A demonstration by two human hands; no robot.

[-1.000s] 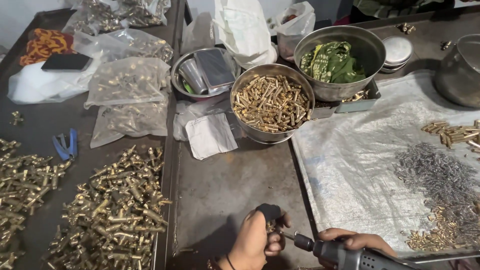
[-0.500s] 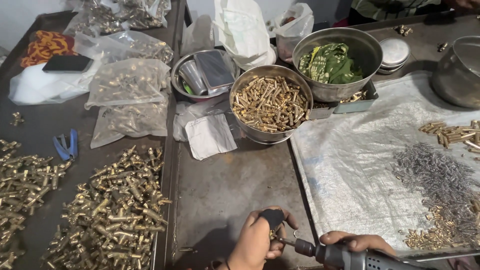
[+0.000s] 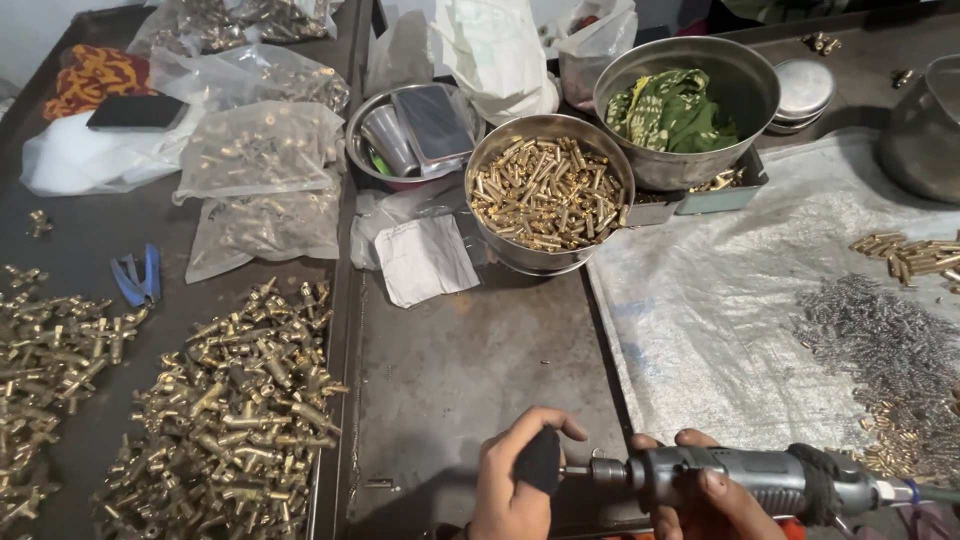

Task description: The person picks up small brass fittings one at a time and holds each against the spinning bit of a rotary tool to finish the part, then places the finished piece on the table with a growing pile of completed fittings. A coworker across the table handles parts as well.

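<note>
- The power tool (image 3: 760, 480) has slid a little rightward since the earlier view, its long axis lying level across the worktop (image 3: 470, 360), bit pointing left
- The right hand (image 3: 700, 495) is closed round the tool's grey body
- The left hand (image 3: 520, 480), just left of the bit, curls shut on a small dark piece (image 3: 540, 460)
- Bit tip meets that piece

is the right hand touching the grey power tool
Touching: the head view shows the right hand wrapped around the grey power tool, with its fingers lying on the tool's body.
</note>
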